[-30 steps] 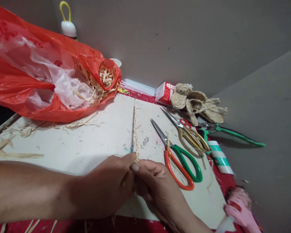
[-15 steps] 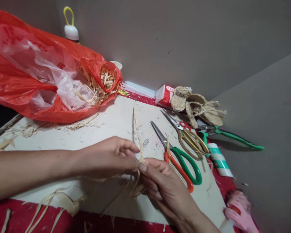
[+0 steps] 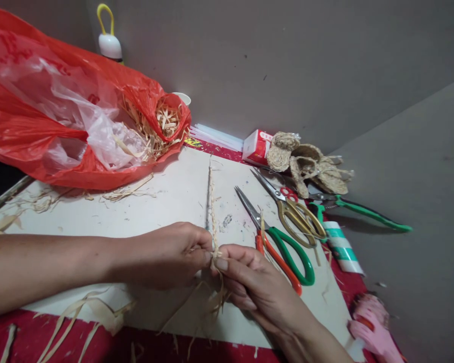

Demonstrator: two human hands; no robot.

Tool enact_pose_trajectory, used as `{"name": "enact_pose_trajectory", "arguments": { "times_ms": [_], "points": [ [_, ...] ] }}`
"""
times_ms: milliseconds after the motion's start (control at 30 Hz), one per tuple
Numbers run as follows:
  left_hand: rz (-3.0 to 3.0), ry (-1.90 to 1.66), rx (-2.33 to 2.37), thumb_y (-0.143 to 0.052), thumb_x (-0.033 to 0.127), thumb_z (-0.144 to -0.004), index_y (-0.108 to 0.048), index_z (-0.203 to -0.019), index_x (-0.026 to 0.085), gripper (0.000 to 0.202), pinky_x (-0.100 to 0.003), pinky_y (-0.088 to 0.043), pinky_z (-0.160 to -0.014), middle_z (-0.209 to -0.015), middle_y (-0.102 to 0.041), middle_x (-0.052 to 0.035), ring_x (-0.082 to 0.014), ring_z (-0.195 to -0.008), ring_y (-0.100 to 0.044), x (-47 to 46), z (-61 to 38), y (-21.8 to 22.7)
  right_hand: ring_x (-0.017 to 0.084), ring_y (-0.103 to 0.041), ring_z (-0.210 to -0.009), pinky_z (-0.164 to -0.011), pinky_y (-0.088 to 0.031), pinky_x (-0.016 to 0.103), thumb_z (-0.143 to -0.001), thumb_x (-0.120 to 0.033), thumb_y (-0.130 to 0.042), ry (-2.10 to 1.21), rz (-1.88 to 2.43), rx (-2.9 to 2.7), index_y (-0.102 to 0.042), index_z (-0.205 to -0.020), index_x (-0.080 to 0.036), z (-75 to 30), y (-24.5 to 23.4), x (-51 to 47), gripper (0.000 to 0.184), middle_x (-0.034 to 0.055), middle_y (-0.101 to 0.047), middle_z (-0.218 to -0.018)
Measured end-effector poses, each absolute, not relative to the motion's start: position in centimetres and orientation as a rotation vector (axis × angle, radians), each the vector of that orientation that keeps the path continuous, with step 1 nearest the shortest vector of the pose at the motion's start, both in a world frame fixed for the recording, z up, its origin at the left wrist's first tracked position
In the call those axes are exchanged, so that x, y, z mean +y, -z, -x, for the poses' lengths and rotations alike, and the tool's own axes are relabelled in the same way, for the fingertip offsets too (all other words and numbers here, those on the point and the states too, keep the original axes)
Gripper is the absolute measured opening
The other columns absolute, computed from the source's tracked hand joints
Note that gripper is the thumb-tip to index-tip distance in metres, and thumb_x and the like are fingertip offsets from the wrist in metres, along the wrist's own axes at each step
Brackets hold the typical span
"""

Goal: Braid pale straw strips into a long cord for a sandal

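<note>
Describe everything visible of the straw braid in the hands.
The straw braid is thin, pale and plaited from what looks like plant fibre. It runs nearly straight away from the person over the white board, tapering to a fine tip. The left hand and right hand pinch its near end; loose strands trail below. Whether its far part touches the board is unclear.

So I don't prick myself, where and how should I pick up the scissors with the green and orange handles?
Probably by the green loop of the scissors, coming from the near right side with your right hand once it's free of the braid: that loop shows whole, the blades point away from you, and that hand partly hides the orange loop.
</note>
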State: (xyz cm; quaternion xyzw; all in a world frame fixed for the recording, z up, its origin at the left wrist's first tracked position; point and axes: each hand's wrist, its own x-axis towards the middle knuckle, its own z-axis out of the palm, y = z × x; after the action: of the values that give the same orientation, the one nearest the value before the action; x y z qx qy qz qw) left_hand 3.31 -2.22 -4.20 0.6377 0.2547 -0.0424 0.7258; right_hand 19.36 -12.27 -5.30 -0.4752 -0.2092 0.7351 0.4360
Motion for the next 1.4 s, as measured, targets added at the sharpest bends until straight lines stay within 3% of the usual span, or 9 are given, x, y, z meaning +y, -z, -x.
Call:
{"name": "enact_pose_trajectory", "arguments": {
  "times_ms": [167, 400, 567, 767, 1033, 1133, 1267, 1400],
  "points": [
    [-1.35, 0.101, 0.496, -0.047, 0.041, -0.085, -0.053, -0.075, 0.017, 0.027, -0.021, -0.024, -0.047, -0.058, -0.038, 0.006, -0.0067, -0.05, -0.03, -1.7, -3.2, 4.4, 0.0, -0.019, -0.034, -0.032, -0.014, 0.011, -0.078, -0.03, -0.07, -1.825, 1.182, -0.608, -0.064, -0.068, -0.013, -19.6, 5.4, -12.2, 0.02, -0.0101, -0.034, -0.041],
    [-1.177, 0.207, 0.593, -0.057, 0.039, -0.076, -0.049, -0.064, 0.019, 0.025, -0.023, -0.011, -0.037, -0.042, -0.029, 0.0093, -0.0061, -0.037, -0.019, -1.4, -3.7, 3.4, 0.001, -0.022, -0.037, -0.034, -0.015, 0.013, -0.082, -0.032, -0.066, -1.801, 1.251, -0.741, -0.058, -0.071, -0.015, -20.0, 5.7, -12.4, 0.022, -0.0097, -0.035, -0.045],
    [-1.21, 0.172, 0.589, -0.064, 0.04, -0.071, -0.053, -0.07, 0.017, 0.025, -0.021, -0.013, -0.038, -0.048, -0.037, 0.0088, -0.0048, -0.04, -0.023, -1.4, -3.6, 3.9, 0.002, -0.021, -0.036, -0.035, -0.014, 0.015, -0.08, -0.032, -0.067, -1.817, 1.266, -0.756, -0.058, -0.07, -0.014, -20.0, 5.8, -12.3, 0.022, -0.0099, -0.035, -0.045],
    [-1.305, 0.138, 0.546, -0.058, 0.039, -0.076, -0.055, -0.076, 0.017, 0.023, -0.02, -0.02, -0.043, -0.055, -0.042, 0.0069, -0.0057, -0.046, -0.03, -1.4, -3.5, 5.0, 0.002, -0.021, -0.038, -0.037, -0.013, 0.016, -0.081, -0.033, -0.066, -1.825, 1.297, -0.759, -0.055, -0.07, -0.015, -20.0, 5.8, -12.4, 0.024, -0.0093, -0.037, -0.047],
    [-1.267, 0.191, 0.591, -0.045, 0.03, -0.076, -0.04, -0.06, 0.019, 0.021, -0.023, -0.015, -0.04, -0.05, -0.031, 0.0068, -0.0069, -0.043, -0.022, -1.5, -3.7, 4.4, 0.002, -0.021, -0.036, -0.034, -0.013, 0.015, -0.08, -0.033, -0.067, -1.831, 1.3, -0.746, -0.056, -0.07, -0.015, -19.9, 5.6, -12.2, 0.023, -0.0096, -0.036, -0.044],
    [-1.204, 0.22, 0.571, -0.043, 0.035, -0.079, -0.036, -0.058, 0.02, 0.026, -0.024, -0.014, -0.038, -0.048, -0.028, 0.0071, -0.0069, -0.04, -0.019, -1.5, -3.7, 4.1, 0.002, -0.02, -0.035, -0.034, -0.012, 0.015, -0.079, -0.034, -0.066, -1.832, 1.297, -0.759, -0.056, -0.069, -0.015, -19.8, 5.4, -12.2, 0.024, -0.0104, -0.034, -0.042],
    [-1.224, 0.249, 0.559, -0.052, 0.047, -0.078, -0.042, -0.059, 0.02, 0.035, -0.024, -0.014, -0.038, -0.048, -0.032, 0.0073, -0.0065, -0.04, -0.021, -1.5, -3.7, 4.1, 0.002, -0.019, -0.036, -0.035, -0.012, 0.016, -0.079, -0.035, -0.067, -1.827, 1.306, -0.77, -0.055, -0.069, -0.015, -19.9, 5.3, -12.2, 0.025, -0.0102, -0.034, -0.044],
    [-1.225, 0.214, 0.554, -0.057, 0.049, -0.076, -0.054, -0.067, 0.017, 0.033, -0.023, -0.014, -0.043, -0.05, -0.036, 0.0071, -0.006, -0.043, -0.022, -1.6, -3.7, 4.6, 0.004, -0.022, -0.041, -0.038, -0.013, 0.018, -0.081, -0.038, -0.065, -1.82, 1.391, -0.812, -0.056, -0.072, -0.016, -20.0, 5.2, -12.4, 0.025, -0.0082, -0.037, -0.049]
  ]
}}
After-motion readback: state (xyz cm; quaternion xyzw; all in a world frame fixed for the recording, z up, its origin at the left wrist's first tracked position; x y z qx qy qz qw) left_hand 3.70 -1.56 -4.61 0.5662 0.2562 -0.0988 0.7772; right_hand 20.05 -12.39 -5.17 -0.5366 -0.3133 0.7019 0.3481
